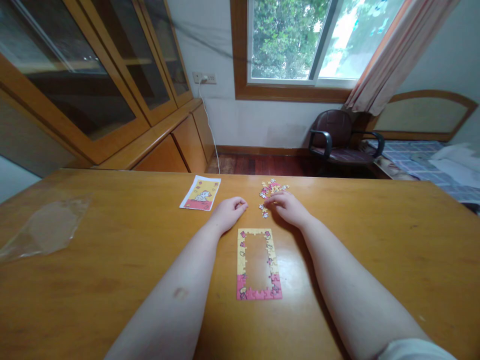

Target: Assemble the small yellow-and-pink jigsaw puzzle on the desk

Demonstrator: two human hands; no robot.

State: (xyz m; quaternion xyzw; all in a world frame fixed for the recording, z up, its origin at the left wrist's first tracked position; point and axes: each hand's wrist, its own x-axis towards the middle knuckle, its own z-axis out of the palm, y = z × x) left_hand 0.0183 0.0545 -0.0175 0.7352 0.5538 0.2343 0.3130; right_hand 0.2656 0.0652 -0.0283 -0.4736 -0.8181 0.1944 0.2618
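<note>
A rectangular jigsaw puzzle frame (240,262), yellow above and pink below, lies assembled on the table with bare wood inside its border. Beyond it is a pile of loose puzzle pieces (275,188). A few more puzzle pieces (264,214) lie just nearer than the pile. My right hand (287,207) reaches in from the right, fingers stretched out and fingertips at these nearer pieces; no gripped piece is visible. My left hand (229,214) rests on the table left of the pieces, fingers curled closed, nothing visible in them. Beside it lies a reference picture card (200,194) with a white cartoon animal.
A clear plastic bag (48,227) lies at the left of the wooden table (375,225). Past the far edge stand a glass-door cabinet (112,120) on the left and a dark armchair (337,135) on the right. A bed (420,155) is at the far right.
</note>
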